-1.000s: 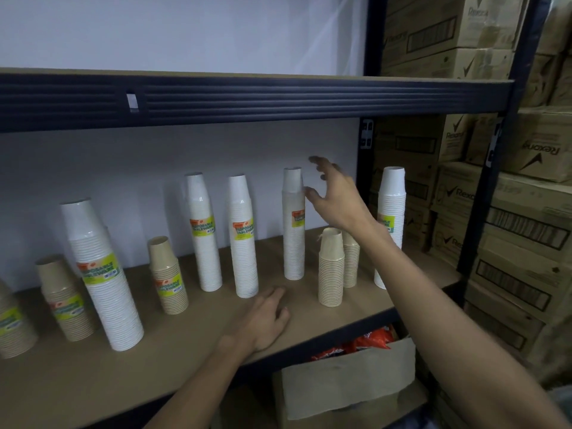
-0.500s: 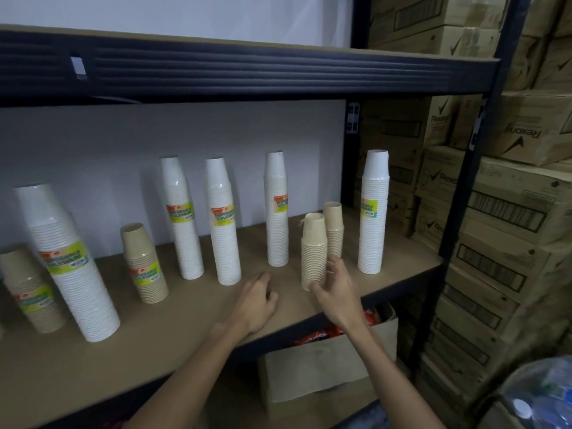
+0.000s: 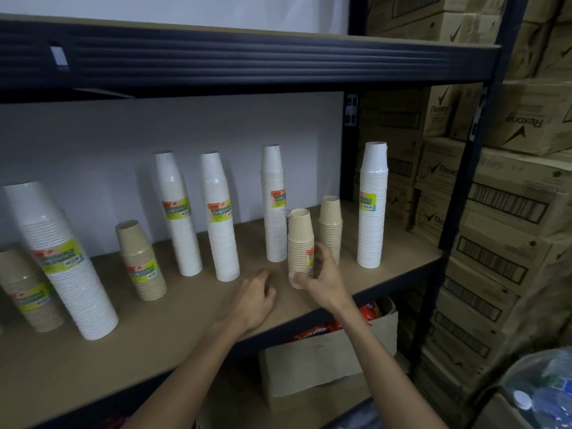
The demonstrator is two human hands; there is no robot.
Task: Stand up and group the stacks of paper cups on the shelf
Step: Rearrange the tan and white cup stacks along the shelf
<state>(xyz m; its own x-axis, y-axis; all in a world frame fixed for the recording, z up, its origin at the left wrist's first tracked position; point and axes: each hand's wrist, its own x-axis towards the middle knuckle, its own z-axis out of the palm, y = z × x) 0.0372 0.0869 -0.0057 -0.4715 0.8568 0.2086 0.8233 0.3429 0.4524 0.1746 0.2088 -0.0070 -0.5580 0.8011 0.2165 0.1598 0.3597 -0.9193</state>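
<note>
step: right hand [image 3: 322, 278] curling thumb and fingers round short brown stack [image 3: 299, 239] | left hand [image 3: 257, 300] resting loose-fingered on shelf [image 3: 185, 320] | tip: should be gripping low, keeping it upright while sliding

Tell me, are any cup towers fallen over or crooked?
None have fallen. The big white stack at the far left looks tilted, maybe only from the wide lens. Brown stacks sit mixed among white ones along the shelf.
</note>
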